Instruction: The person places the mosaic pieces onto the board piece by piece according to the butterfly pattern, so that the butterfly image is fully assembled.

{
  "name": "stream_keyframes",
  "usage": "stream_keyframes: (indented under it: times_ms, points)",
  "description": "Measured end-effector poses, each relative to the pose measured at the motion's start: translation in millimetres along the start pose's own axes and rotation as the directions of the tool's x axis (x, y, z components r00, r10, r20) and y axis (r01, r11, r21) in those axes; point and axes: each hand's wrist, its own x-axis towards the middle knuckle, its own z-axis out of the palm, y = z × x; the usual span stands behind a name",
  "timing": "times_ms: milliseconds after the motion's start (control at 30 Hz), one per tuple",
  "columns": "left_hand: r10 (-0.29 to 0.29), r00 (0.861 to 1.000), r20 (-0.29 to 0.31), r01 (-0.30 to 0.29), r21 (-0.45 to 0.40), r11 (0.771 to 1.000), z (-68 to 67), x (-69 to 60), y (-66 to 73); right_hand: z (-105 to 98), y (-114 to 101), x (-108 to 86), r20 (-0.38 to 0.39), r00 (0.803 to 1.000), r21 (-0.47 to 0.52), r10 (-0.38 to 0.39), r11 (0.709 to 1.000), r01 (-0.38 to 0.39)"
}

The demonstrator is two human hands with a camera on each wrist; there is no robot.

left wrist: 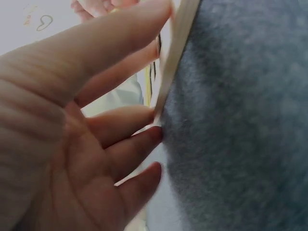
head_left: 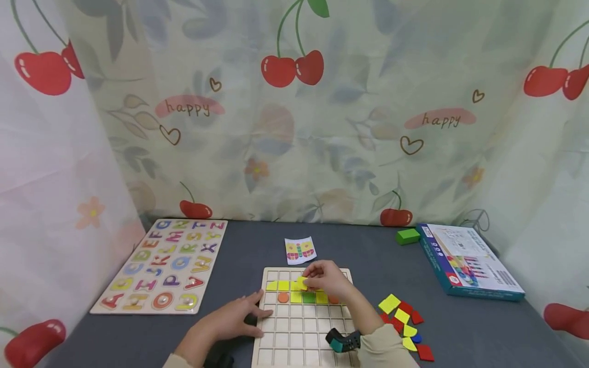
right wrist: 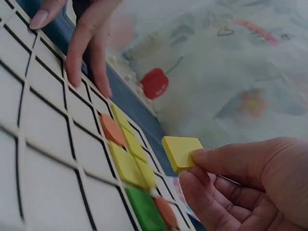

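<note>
A wooden grid board (head_left: 303,340) lies on the dark table, several coloured tiles set in its upper rows. Between thumb and fingertips, my right hand (head_left: 327,280) pinches a yellow square tile (right wrist: 182,153), raised off the board in the right wrist view. Placed pieces include an orange round tile (right wrist: 111,129), a yellow tile (right wrist: 126,164) and a green square tile (head_left: 309,297). My left hand (head_left: 234,317) rests at the board's left edge, its extended fingers touching the rim. My right hand hides part of the upper rows.
Behind the board lies a small butterfly picture card (head_left: 300,250). Loose red, yellow and blue tiles (head_left: 402,317) are heaped to the right. A letter puzzle board (head_left: 158,266) lies at left; a green block (head_left: 407,236) and a flat box (head_left: 469,260) sit at back right.
</note>
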Motion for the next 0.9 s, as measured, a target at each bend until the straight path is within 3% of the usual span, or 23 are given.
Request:
stream_keyframes:
  times_ms: [167,467,633,900]
  points:
    - [0.010,0.999,0.036,-0.010,-0.004,1.000,-2.5,-2.9,0.9,23.5,4.1,15.7,0.062,0.998,0.032,-0.015,0.999,0.013]
    - [0.001,0.999,0.034,0.000,-0.024,1.000,-1.7,-2.8,0.7,53.9,1.9,27.9,0.135,0.989,0.005,-0.053,0.999,0.052]
    - [0.003,1.000,0.024,-0.002,-0.024,1.000,-0.8,-2.5,-0.6,62.5,1.4,28.9,0.113,0.991,-0.088,-0.073,0.993,0.083]
    - [0.009,1.000,0.023,-0.008,-0.032,0.999,-1.0,-2.5,0.0,67.7,-2.9,27.8,0.061,0.998,-0.216,-0.022,0.976,0.034]
